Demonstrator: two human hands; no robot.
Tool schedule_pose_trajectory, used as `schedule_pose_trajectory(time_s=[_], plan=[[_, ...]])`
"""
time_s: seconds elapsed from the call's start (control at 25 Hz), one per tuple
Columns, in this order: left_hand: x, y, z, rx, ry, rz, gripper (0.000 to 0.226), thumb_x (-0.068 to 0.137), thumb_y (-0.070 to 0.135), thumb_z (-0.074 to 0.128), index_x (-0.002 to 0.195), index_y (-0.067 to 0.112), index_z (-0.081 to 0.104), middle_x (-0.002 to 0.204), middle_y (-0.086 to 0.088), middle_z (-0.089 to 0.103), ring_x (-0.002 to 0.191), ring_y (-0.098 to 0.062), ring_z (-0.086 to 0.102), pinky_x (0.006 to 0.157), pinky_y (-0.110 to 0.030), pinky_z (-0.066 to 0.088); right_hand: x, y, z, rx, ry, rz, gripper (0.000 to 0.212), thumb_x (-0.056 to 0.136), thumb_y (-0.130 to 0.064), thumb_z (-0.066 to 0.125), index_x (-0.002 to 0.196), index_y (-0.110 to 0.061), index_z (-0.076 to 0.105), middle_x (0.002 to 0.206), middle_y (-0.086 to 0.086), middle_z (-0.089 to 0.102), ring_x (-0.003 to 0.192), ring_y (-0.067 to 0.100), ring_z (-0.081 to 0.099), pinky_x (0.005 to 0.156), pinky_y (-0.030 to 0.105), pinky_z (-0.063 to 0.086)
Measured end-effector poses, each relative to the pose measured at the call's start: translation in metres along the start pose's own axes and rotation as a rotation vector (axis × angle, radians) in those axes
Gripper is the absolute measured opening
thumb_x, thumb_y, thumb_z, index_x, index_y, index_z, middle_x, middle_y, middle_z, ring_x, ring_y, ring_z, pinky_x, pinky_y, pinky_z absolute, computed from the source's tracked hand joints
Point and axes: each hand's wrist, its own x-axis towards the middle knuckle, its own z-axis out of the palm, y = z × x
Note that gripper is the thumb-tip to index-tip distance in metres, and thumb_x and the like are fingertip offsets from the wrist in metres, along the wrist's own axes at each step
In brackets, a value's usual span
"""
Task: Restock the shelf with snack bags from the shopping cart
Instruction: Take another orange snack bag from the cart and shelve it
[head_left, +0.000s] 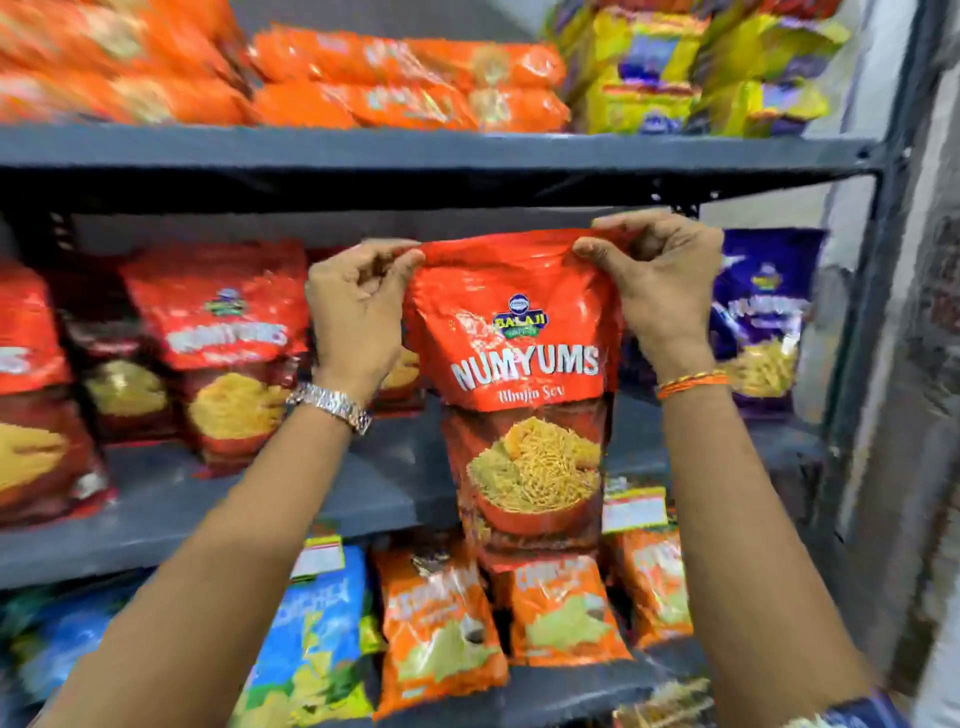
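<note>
red snack bag (524, 364) is held upright — long axis vertical, print facing the camera — top corners pinched by left hand (356, 317) and right hand (657, 283) before the middle shelf (156, 499).

We see a red-orange snack bag (524, 364) lettered white with yellow sev pictured, red bags (223, 332) to its left, a purple bag (763, 317) right, blue (317, 634) and orange bags (441, 623) below, dark grey shelf (363, 150)
</note>
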Motion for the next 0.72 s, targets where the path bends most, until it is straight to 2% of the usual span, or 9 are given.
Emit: schedule_pose_trajectory(time_s=[0.16,0.24,0.32,0.44,0.48,0.56,0.64,0.72], plan=[[0.057,-0.017,-0.048,0.211,-0.017,0.019,0.009,0.089,0.008,0.068,0.095,0.005,0.074,0.084,-0.004,0.07,0.064,0.018,0.057,0.067,-0.004,0.043,0.024,0.026,0.075,0.038,-0.01,-0.006,0.019,0.065,-0.018,0.089,0.078,-0.024,0.076,0.074,-0.009,0.074,0.066,-0.002,0.068,0.066,0.017,0.054],[0.074,-0.028,-0.064,0.34,-0.052,0.024,0.01,0.089,0.01,0.068,0.095,0.007,0.075,0.087,-0.005,0.072,0.068,0.011,0.059,0.068,-0.007,0.045,0.028,0.044,0.108,0.047,-0.013,0.044,0.019,0.066,-0.017,0.09,0.077,-0.023,0.076,0.072,-0.011,0.073,0.064,-0.003,0.067,0.065,0.017,0.055],[0.088,-0.041,-0.078,0.472,-0.076,0.01,0.011,0.088,0.015,0.07,0.095,0.009,0.076,0.088,-0.007,0.075,0.074,-0.003,0.062,0.068,-0.012,0.046,0.029,0.063,0.135,0.055,-0.011,0.119,0.019,0.066,-0.016,0.09,0.073,-0.024,0.075,0.069,-0.011,0.072,0.063,-0.001,0.066,0.064,0.019,0.057],[0.102,-0.059,-0.091,0.623,-0.12,-0.034,0.017,0.087,0.026,0.072,0.093,0.011,0.076,0.087,-0.008,0.076,0.068,-0.009,0.061,0.066,-0.023,0.047,0.033,0.086,0.164,0.059,-0.014,0.207,0.016,0.066,-0.01,0.089,0.074,-0.016,0.076,0.071,0.0,0.074,0.065,0.006,0.068,0.065,0.025,0.058],[0.106,-0.064,-0.093,0.658,-0.131,-0.031,0.016,0.087,0.024,0.071,0.094,0.01,0.076,0.088,-0.009,0.076,0.069,-0.011,0.065,0.067,-0.021,0.046,0.034,0.092,0.171,0.054,-0.015,0.221,0.016,0.066,-0.008,0.088,0.077,-0.012,0.077,0.074,0.003,0.075,0.066,0.008,0.069,0.067,0.027,0.058],[0.11,-0.076,-0.095,0.751,-0.134,-0.007,0.014,0.085,0.011,0.067,0.093,0.001,0.075,0.091,-0.019,0.076,0.082,-0.029,0.071,0.072,-0.02,0.044,0.037,0.104,0.182,0.044,-0.018,0.234,0.018,0.066,-0.005,0.088,0.081,-0.007,0.078,0.077,0.004,0.075,0.069,0.009,0.07,0.071,0.028,0.06],[0.111,-0.086,-0.095,0.885,-0.133,-0.012,0.014,0.084,0.001,0.062,0.089,-0.01,0.07,0.091,-0.032,0.071,0.086,-0.045,0.068,0.076,-0.035,0.049,0.037,0.115,0.19,0.036,-0.041,0.233,0.018,0.066,-0.003,0.088,0.08,-0.008,0.078,0.078,0.003,0.075,0.07,0.009,0.071,0.072,0.028,0.061],[0.109,-0.093,-0.095,0.934,-0.161,-0.005,0.018,0.083,-0.004,0.058,0.095,-0.01,0.07,0.097,-0.033,0.071,0.091,-0.047,0.067,0.082,-0.041,0.052,0.036,0.123,0.195,0.024,-0.059,0.218,0.019,0.065,-0.002,0.088,0.077,-0.013,0.077,0.076,0.001,0.075,0.069,0.006,0.071,0.07,0.025,0.061]])
